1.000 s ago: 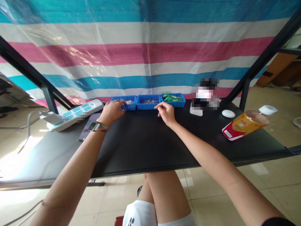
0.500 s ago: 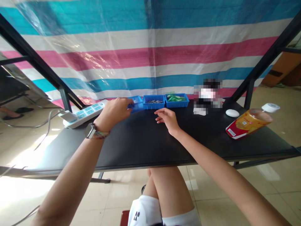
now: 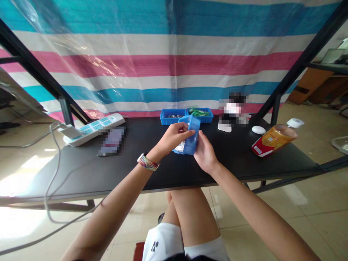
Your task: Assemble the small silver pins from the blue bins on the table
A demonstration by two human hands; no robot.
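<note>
A small blue plastic bin (image 3: 192,139) is held tilted above the black table, in front of me. My left hand (image 3: 174,137) grips it from the left, thumb across its near wall. My right hand (image 3: 206,152) is closed against its right side, with some fingers hidden behind it. Whitish, shiny contents (image 3: 179,146) show at the bin's lower left; their kind is too unclear to name. Behind it, two more blue bins stand side by side: one bin (image 3: 164,120) has thin metal pieces (image 3: 174,116), the other bin (image 3: 208,119) has green pieces (image 3: 199,112).
At the left lie a white power strip (image 3: 114,119) with a plugged-in cable and a phone (image 3: 112,142). To the right are a white oval object (image 3: 258,129), a tilted drink bottle (image 3: 277,138) and a blurred-out item (image 3: 232,108). A striped sheet (image 3: 122,65) hangs behind the table.
My left hand has brought the left blue bin from the row rightward and nearer to me. My right hand has come onto its right side. The phone now shows, uncovered.
</note>
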